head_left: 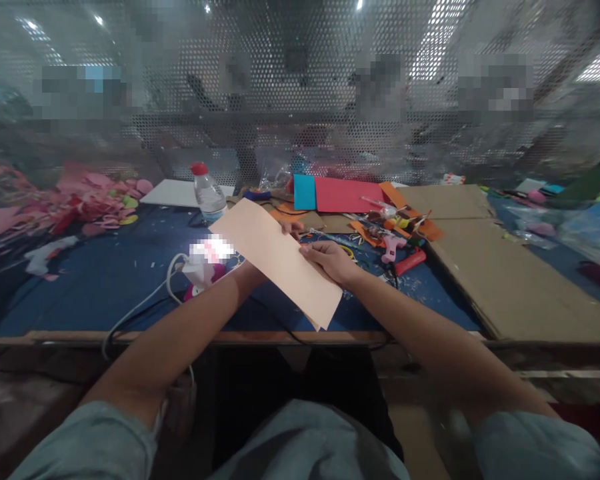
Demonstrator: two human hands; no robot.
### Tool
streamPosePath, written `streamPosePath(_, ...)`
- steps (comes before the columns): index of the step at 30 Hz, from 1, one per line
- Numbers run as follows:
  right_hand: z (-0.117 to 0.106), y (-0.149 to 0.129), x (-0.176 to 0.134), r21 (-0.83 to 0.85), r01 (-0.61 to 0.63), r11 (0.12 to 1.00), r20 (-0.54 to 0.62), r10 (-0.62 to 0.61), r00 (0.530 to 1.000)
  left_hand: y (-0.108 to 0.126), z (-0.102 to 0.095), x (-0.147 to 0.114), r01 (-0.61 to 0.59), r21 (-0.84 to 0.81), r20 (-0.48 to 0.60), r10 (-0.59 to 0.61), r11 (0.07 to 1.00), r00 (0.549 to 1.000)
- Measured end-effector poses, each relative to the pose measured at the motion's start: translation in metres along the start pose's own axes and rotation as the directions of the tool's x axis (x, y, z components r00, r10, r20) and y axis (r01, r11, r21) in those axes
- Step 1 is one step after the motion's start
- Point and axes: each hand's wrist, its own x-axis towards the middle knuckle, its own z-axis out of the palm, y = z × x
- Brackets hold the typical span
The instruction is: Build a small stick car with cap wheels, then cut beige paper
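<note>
We see a long peach sheet (280,260), flat and uncreased, held slantwise above the blue table (105,280). Our right hand (330,260) grips its right edge, fingers closed over it; our left hand (293,229) is mostly hidden behind the sheet, only fingertips showing at the upper edge, seemingly pinching it. Brown cardboard (510,280) lies to the right, a red sheet (345,195) beyond, then a water bottle (207,193) and a glue gun (393,248) nearby.
</note>
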Motion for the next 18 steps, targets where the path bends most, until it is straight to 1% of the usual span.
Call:
streamPosePath(2, 0.001, -0.001, 0.0, -0.005, -0.003, 1.0, 0.011, 0.003, 1.0, -0.004, 0.001, -0.001, -0.004, -0.037, 0.038, 0.005, 0.999, 0.999)
streamPosePath(4, 0.001, 0.0, 0.0, -0.009, -0.012, 1.0, 0.017, 0.012, 1.0, -0.006, 0.0, -0.001, -0.016, -0.052, 0.047, 0.018, 0.999, 0.999)
streamPosePath(8, 0.0, 0.002, 0.002, -0.013, -0.009, 1.0, 0.012, 0.009, 1.0, -0.003, -0.007, 0.0, -0.061, -0.073, -0.01, 0.06, 0.995, 0.998)
streamPosePath(10, -0.001, 0.004, 0.004, -0.022, 0.001, 1.0, 0.01, -0.001, 1.0, 0.0, -0.011, 0.001, -0.058, -0.081, -0.025, 0.056, 0.995, 0.998)
streamPosePath(15, -0.004, 0.006, 0.008, -0.033, 0.011, 0.999, 0.018, -0.01, 1.0, 0.006, -0.017, 0.003, -0.052, -0.056, -0.045, 0.05, 0.997, 0.998)
streamPosePath(18, -0.005, 0.006, 0.01, -0.05, 0.024, 0.998, 0.018, -0.024, 1.0, 0.006, -0.019, 0.003, -0.074, -0.015, -0.103, 0.072, 0.997, 0.992)
